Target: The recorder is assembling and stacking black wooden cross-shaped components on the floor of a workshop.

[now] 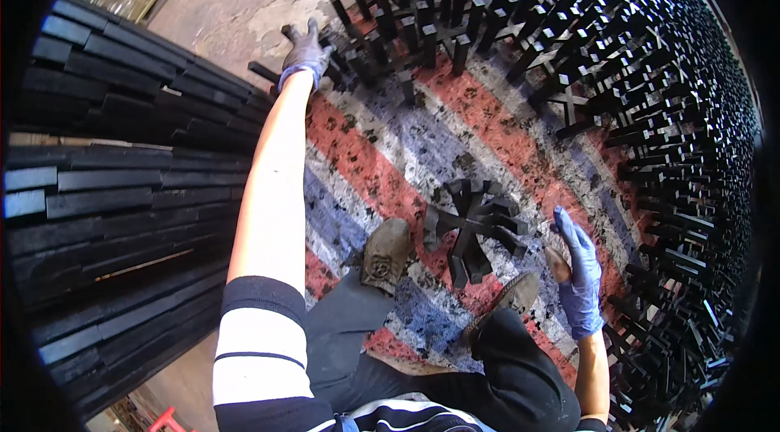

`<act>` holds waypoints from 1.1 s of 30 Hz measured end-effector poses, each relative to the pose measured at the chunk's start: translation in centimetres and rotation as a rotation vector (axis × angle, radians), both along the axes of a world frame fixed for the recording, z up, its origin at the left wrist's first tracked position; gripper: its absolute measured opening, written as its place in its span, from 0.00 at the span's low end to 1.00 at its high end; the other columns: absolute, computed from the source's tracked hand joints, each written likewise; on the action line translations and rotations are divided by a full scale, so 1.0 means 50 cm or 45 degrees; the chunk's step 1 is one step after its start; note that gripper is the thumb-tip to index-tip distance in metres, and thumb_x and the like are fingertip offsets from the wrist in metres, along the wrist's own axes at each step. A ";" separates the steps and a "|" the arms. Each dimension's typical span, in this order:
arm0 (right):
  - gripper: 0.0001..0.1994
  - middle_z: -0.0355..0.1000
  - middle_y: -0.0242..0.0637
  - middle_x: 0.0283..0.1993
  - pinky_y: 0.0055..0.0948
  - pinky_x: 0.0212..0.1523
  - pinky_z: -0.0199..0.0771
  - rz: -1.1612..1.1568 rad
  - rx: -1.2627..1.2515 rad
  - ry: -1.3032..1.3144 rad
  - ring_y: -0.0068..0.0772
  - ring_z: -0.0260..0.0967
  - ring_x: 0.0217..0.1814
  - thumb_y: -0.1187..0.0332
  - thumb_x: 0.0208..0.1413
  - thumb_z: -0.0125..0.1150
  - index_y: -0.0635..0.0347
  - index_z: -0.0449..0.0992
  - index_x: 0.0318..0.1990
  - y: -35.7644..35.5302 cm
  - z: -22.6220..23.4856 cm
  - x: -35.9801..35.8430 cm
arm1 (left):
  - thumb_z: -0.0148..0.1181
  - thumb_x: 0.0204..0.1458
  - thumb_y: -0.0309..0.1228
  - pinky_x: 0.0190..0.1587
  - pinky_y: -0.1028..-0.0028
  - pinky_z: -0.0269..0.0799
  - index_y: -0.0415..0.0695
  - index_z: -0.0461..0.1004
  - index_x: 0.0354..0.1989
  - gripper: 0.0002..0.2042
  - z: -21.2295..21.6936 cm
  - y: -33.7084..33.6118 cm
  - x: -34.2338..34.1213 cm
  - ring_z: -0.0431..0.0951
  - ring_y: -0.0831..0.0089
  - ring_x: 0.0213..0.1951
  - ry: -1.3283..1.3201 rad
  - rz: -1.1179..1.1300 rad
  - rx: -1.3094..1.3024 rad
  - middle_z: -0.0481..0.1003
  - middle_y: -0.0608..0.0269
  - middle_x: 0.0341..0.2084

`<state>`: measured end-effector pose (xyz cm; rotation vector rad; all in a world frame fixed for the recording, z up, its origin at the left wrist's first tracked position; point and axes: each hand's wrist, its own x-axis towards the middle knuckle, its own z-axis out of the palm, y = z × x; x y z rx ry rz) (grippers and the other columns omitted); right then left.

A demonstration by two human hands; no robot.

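My left hand (305, 52), in a dark, worn glove with a blue cuff, reaches far forward with its fingers spread. It is beside black sticks (341, 62) at the near-left end of the standing rows; whether it touches them I cannot tell. My right hand (582, 278), in a blue-purple glove with a bare thumb, is held open at the right, its fingers straight and nothing in it. Between my shoes and left of that hand, a cluster of black, angled pieces (473, 225) spreads out like a star on the striped rug (439, 140).
Long black bars (122, 180) are stacked high along the left. Dense rows of black sticks (552, 34), many upright, curve round from the far side to the right. My shoes (386, 253) rest on the rug. A red object (166, 420) shows at the lower left.
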<state>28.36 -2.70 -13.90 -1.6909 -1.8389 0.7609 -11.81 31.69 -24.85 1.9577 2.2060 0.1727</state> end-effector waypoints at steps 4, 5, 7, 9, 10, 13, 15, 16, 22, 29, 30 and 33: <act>0.22 0.64 0.41 0.54 0.30 0.54 0.60 -0.058 -0.037 0.051 0.38 0.61 0.56 0.77 0.48 0.55 0.59 0.64 0.53 -0.024 0.002 0.019 | 0.63 0.40 0.39 0.44 0.62 0.67 0.40 0.70 0.39 0.20 -0.061 0.046 -0.003 0.70 0.51 0.44 -0.173 -0.078 0.141 0.72 0.45 0.37; 0.22 0.64 0.41 0.54 0.31 0.53 0.61 -0.065 -0.046 0.073 0.39 0.61 0.55 0.77 0.48 0.55 0.59 0.64 0.53 -0.032 0.000 0.033 | 0.63 0.40 0.37 0.41 0.60 0.67 0.40 0.72 0.35 0.16 -0.038 0.028 0.038 0.71 0.49 0.40 -0.236 -0.014 0.171 0.72 0.44 0.33; 0.21 0.67 0.42 0.50 0.32 0.53 0.61 -0.065 -0.080 -0.055 0.41 0.63 0.53 0.76 0.47 0.54 0.60 0.66 0.52 -0.035 0.007 0.033 | 0.60 0.42 0.37 0.37 0.58 0.68 0.43 0.73 0.33 0.13 -0.006 0.037 0.021 0.73 0.48 0.37 -0.093 -0.097 0.215 0.73 0.45 0.31; 0.23 0.67 0.42 0.50 0.32 0.51 0.63 -0.024 -0.048 -0.067 0.43 0.64 0.52 0.75 0.44 0.56 0.58 0.66 0.52 -0.029 0.019 0.025 | 0.58 0.43 0.34 0.35 0.60 0.68 0.40 0.73 0.30 0.10 0.070 0.032 0.026 0.74 0.51 0.33 0.035 -0.148 0.265 0.73 0.47 0.28; 0.22 0.67 0.43 0.49 0.33 0.49 0.64 -0.024 0.010 -0.045 0.43 0.65 0.50 0.74 0.45 0.56 0.56 0.67 0.52 -0.025 0.019 0.017 | 0.57 0.44 0.33 0.34 0.61 0.68 0.40 0.74 0.30 0.09 0.107 0.026 0.022 0.74 0.53 0.31 -0.014 -0.212 0.292 0.73 0.47 0.27; 0.18 0.69 0.44 0.45 0.34 0.45 0.66 -0.022 0.120 -0.031 0.44 0.67 0.46 0.71 0.49 0.55 0.56 0.68 0.50 -0.028 0.023 0.016 | 0.57 0.43 0.34 0.33 0.63 0.68 0.41 0.75 0.29 0.09 0.195 0.028 0.057 0.75 0.57 0.29 0.026 -0.230 0.378 0.74 0.49 0.26; 0.17 0.69 0.43 0.44 0.33 0.44 0.67 -0.025 0.190 -0.033 0.44 0.67 0.45 0.70 0.50 0.55 0.56 0.68 0.50 -0.044 0.041 0.025 | 0.58 0.42 0.33 0.35 0.63 0.68 0.42 0.74 0.32 0.10 0.284 0.008 0.107 0.75 0.54 0.33 0.077 -0.236 0.327 0.73 0.49 0.28; 0.17 0.69 0.42 0.44 0.32 0.45 0.66 -0.075 0.187 -0.050 0.42 0.66 0.46 0.71 0.50 0.55 0.55 0.69 0.50 -0.061 0.053 0.033 | 0.58 0.43 0.34 0.35 0.63 0.68 0.42 0.73 0.33 0.11 0.336 -0.019 0.142 0.74 0.54 0.34 0.088 -0.337 0.395 0.73 0.49 0.29; 0.15 0.71 0.38 0.45 0.28 0.47 0.67 -0.478 0.415 0.120 0.34 0.68 0.47 0.77 0.50 0.52 0.56 0.71 0.47 -0.161 0.091 0.077 | 0.47 0.48 0.27 0.38 0.64 0.70 0.44 0.70 0.39 0.10 0.395 -0.173 0.381 0.74 0.56 0.34 -0.094 -0.988 0.840 0.73 0.53 0.32; 0.10 0.70 0.39 0.46 0.26 0.47 0.66 -0.803 0.620 0.335 0.28 0.67 0.44 0.75 0.55 0.48 0.64 0.70 0.44 -0.329 0.104 0.132 | 0.48 0.44 0.23 0.27 0.63 0.71 0.46 0.68 0.32 0.06 0.311 -0.466 0.680 0.75 0.56 0.28 -0.468 -1.764 0.340 0.71 0.54 0.26; 0.10 0.70 0.39 0.46 0.26 0.47 0.65 -0.864 0.670 0.408 0.28 0.67 0.44 0.74 0.55 0.48 0.64 0.70 0.44 -0.357 0.099 0.138 | 0.49 0.45 0.24 0.29 0.61 0.71 0.45 0.68 0.32 0.06 0.300 -0.517 0.726 0.75 0.55 0.30 -0.355 -1.793 0.207 0.71 0.53 0.27; 0.11 0.69 0.42 0.46 0.28 0.50 0.65 -1.049 0.634 0.530 0.31 0.67 0.47 0.78 0.54 0.44 0.67 0.70 0.43 -0.422 0.056 0.161 | 0.53 0.43 0.27 0.31 0.65 0.69 0.49 0.69 0.31 0.06 0.195 -0.610 0.820 0.74 0.60 0.31 -0.446 -1.948 0.062 0.71 0.59 0.24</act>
